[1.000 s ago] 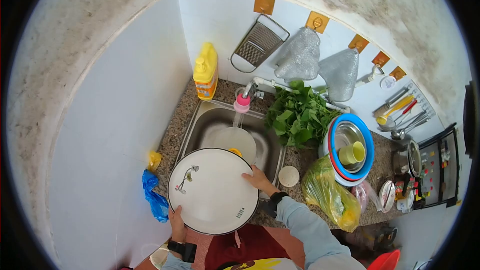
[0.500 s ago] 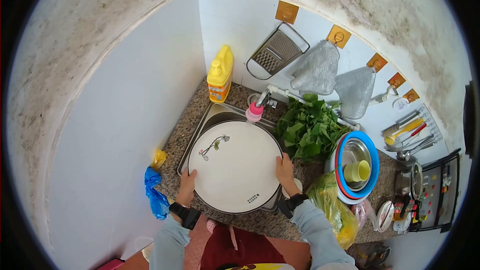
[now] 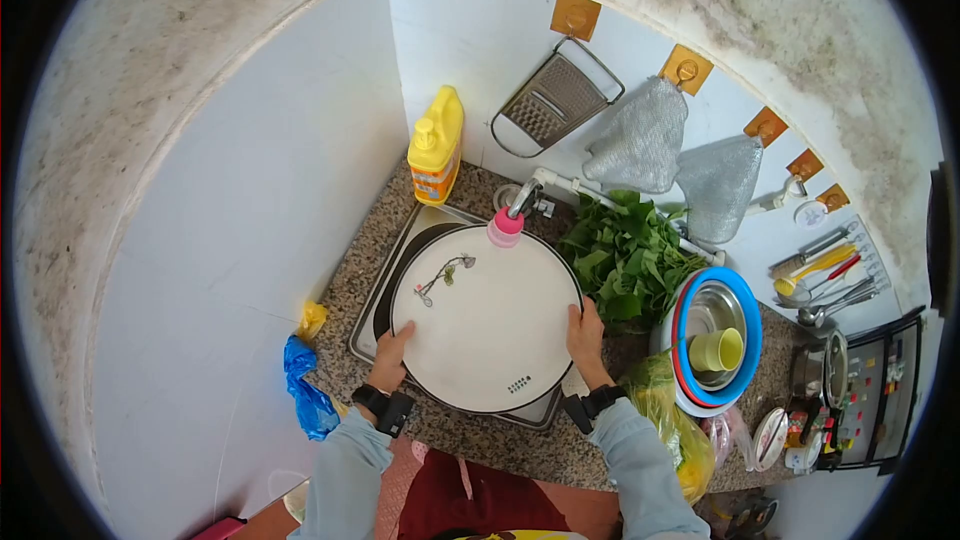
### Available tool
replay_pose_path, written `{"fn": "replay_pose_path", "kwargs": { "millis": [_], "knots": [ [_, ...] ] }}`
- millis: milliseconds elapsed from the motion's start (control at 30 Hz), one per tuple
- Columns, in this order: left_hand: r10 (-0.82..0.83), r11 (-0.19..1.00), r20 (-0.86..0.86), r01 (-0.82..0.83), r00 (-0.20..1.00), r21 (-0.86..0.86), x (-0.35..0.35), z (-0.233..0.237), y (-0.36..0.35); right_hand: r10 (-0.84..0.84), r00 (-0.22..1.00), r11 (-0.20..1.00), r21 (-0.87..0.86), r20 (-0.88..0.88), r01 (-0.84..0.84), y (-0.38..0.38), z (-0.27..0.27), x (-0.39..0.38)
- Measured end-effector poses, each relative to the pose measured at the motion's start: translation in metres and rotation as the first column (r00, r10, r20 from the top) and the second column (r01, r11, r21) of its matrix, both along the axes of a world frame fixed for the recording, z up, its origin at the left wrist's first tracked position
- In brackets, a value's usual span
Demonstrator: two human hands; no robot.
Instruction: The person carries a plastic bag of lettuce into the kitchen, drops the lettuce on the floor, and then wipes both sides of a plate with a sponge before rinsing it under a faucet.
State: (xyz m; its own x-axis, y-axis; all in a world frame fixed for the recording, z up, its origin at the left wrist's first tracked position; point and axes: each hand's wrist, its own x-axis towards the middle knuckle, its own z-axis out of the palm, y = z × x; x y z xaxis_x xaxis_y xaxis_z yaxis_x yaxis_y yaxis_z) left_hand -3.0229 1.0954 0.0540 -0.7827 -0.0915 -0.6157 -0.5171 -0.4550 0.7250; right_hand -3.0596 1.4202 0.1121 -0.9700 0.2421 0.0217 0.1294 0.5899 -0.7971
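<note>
A large round white tray point(image 3: 490, 325) with a thin dark rim is held over the sink point(image 3: 372, 325), hiding most of the basin. It bears a small plant drawing at the upper left and dark printed marks at the lower right. My left hand point(image 3: 390, 360) grips its lower left edge, thumb on the top face. On the right edge, my right hand point(image 3: 586, 340) has the same kind of hold. Both hands' other fingers are mostly hidden beneath. The pink nozzle of the faucet point(image 3: 507, 227) hangs over the tray's far edge.
Left of the faucet stands a yellow detergent bottle point(image 3: 436, 147). Leafy greens point(image 3: 630, 262) lie to the right, beside stacked basins point(image 3: 752, 340) holding a green cup point(image 3: 716, 350). A yellow plastic bag point(image 3: 672, 435) sits near my right forearm. A grater point(image 3: 556, 100) hangs on the wall.
The tray has shifted to the right and slightly toward the faucet, with both hands still on it. More of the sink's left side now shows.
</note>
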Motion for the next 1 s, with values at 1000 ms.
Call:
{"fn": "replay_pose_path", "kwargs": {
  "millis": [1000],
  "knots": [
    [0.349,0.826,-0.393,-0.478,0.850,-0.300,0.005,0.099,-0.005,0.033,0.521,0.889,0.263,-0.853,0.376,0.041,0.188,-0.139]
  ]
}}
